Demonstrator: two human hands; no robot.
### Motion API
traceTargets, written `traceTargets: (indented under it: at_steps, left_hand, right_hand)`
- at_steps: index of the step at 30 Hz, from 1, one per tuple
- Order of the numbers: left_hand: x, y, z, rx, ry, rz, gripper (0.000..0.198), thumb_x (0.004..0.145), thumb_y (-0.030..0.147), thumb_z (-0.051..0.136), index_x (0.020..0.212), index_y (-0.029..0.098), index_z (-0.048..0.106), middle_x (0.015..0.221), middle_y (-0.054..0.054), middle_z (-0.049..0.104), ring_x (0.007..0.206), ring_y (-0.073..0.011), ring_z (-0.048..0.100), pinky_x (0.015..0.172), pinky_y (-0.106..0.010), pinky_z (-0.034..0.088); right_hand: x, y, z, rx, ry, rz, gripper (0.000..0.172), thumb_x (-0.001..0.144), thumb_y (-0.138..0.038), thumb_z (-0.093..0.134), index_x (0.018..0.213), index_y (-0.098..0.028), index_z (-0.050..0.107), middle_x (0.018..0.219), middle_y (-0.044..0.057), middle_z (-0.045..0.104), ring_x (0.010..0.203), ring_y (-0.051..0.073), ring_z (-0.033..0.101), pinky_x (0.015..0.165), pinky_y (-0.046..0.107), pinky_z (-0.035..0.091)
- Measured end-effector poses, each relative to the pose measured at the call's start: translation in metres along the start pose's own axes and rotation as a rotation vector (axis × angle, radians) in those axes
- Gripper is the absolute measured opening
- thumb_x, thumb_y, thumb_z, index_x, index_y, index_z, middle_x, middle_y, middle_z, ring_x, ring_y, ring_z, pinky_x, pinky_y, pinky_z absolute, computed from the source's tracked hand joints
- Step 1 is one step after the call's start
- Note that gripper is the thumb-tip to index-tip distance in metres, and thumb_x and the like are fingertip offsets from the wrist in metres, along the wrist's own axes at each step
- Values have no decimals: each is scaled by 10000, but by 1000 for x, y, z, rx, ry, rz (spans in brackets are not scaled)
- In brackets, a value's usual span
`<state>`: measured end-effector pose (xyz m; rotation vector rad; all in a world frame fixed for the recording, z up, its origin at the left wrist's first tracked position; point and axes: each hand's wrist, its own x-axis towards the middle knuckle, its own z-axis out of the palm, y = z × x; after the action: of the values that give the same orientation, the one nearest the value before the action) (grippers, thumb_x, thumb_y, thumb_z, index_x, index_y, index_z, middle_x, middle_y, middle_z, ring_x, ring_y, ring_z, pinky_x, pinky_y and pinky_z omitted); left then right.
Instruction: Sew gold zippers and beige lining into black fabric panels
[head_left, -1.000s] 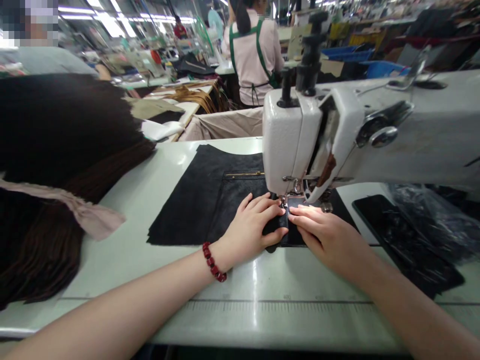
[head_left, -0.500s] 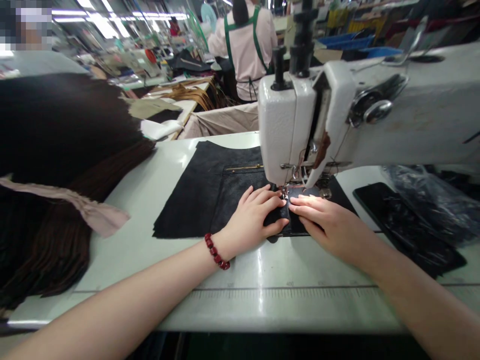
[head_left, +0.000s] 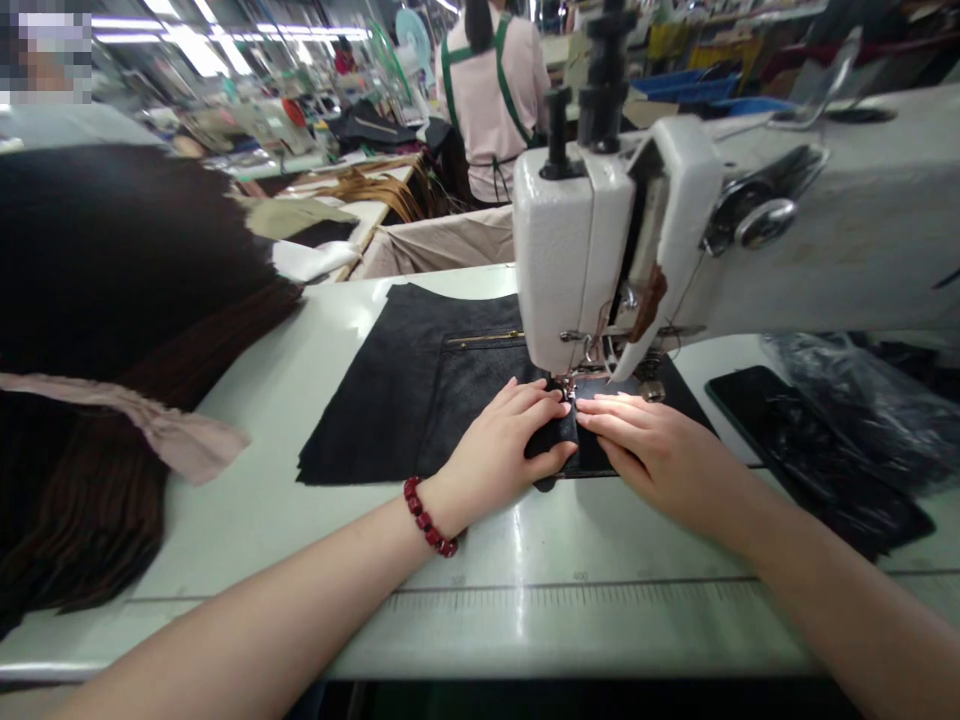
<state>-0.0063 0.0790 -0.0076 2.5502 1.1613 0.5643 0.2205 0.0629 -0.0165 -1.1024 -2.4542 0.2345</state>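
Head view: left hand (head_left: pixel 499 442) and right hand (head_left: pixel 660 450) press a black leather panel (head_left: pixel 367 410) at a sewing machine's presser foot (head_left: pixel 576 385).

Far left lies a stack of dark hides (head_left: pixel 112 260). The panel, with its brass zip (head_left: pixel 480 339), sits on the white table (head_left: pixel 600 630), folded under the left hand's slightly spread fingers (head_left: pixel 536 400), seemingly to hold the layers flat. Right of the foot, the right hand's closed-up fingers (head_left: pixel 607 415) lie pressed flat, pinching nothing. Black plastic sheeting (head_left: pixel 862 420) lies far right.
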Motion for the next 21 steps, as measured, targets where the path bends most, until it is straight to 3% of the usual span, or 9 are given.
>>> traceTargets:
  at_steps: [5, 10, 21]
  left_hand:
    - [-4, -2, -2, 55, -37, 49, 262, 979, 304, 503, 1220, 242, 587, 1345, -57, 566, 1393, -236, 394, 1189, -497, 277]
    - [-9, -9, -1, 155, -82, 147, 358, 990, 166, 432, 1287, 298, 582, 1444, -79, 474, 1432, -272, 333, 1162, -574, 282]
    - [-7, -4, 1, 177, -62, 114, 361, 984, 148, 433, 1303, 270, 550, 1438, -82, 490, 1435, -266, 332, 1177, -551, 283]
  right_hand:
    - [0, -1, -1, 18, 19, 3, 354, 952, -166, 462, 1279, -201, 592, 1330, 67, 605, 1213, 235, 557, 1053, 463, 459]
    - [0, -2, -3, 54, 20, 0, 360, 954, -171, 464, 1286, -205, 598, 1314, 62, 616, 1206, 218, 559, 1052, 425, 463]
    - [2, -4, -1, 45, 38, 0, 389, 933, -130, 475, 1300, -187, 592, 1340, 64, 601, 1221, 209, 549, 1074, 399, 444]
